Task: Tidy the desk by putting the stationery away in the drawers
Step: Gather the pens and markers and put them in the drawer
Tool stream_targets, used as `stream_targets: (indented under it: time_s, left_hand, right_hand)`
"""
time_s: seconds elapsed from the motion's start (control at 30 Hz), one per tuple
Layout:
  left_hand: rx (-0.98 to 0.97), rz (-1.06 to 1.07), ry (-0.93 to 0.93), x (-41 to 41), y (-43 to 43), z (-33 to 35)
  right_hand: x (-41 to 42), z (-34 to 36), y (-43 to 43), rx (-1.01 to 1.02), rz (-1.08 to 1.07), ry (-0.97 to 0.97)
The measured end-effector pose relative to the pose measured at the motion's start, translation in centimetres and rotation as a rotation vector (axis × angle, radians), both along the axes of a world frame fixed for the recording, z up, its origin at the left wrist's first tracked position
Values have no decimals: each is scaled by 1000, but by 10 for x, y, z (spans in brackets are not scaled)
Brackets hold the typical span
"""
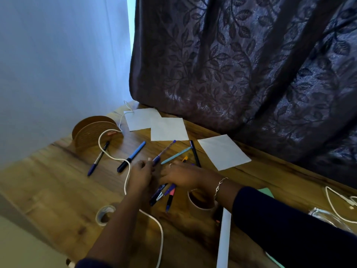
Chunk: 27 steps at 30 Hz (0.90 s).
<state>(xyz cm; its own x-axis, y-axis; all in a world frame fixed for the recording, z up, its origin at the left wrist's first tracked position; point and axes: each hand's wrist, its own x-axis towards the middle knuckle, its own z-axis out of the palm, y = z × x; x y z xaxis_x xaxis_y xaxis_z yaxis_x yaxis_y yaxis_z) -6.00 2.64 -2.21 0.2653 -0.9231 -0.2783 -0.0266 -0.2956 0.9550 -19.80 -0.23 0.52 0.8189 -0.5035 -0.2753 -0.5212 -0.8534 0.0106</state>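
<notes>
Pens lie scattered over the wooden desk (58,190). My left hand (140,176) pinches the near end of a purple pen (165,151). My right hand (183,176) rests over a bunch of pens (164,194) whose ends stick out beneath it toward me. A teal pen (176,155), a black pen (195,153) and a small yellow item (185,158) lie just beyond my right hand. Further left lie a blue marker (132,156) and a dark pen (98,158). Three white paper sheets (169,129) lie at the back.
A brown cord spool (92,132) stands at the back left; its white cord (125,182) runs across the desk under my left arm. A clear tape roll (105,214) and a brown tape roll (201,201) sit near me. A dark curtain (241,64) hangs behind. A white cable (336,206) lies right.
</notes>
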Motion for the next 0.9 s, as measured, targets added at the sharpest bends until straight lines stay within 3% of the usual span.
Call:
stream_targets:
  time_s: [0.27,0.37,0.47,0.67,0.77,0.9]
  left_hand:
    - [-13,-17,26,-5,-1,-5]
    - [-33,-17,33,-3,-2,-8]
    - [-53,-28,42,0,-2,-11]
    - [-78,-120,-94,-7,0,-16]
    - [-101,-128,-122,-9,2,-19]
    - [-104,-147,-147,-9,3,-21]
  right_hand:
    - [-1,2,1,40,-3,151]
    - [-4,9,-1,7,-20,68]
    - [-15,21,-12,68,-248,-124]
    - [-51,22,-63,168,-990,-613]
    - [-59,3,-75,213,-1222,-594]
    - [-49,-21,-71,140,-1263,-469]
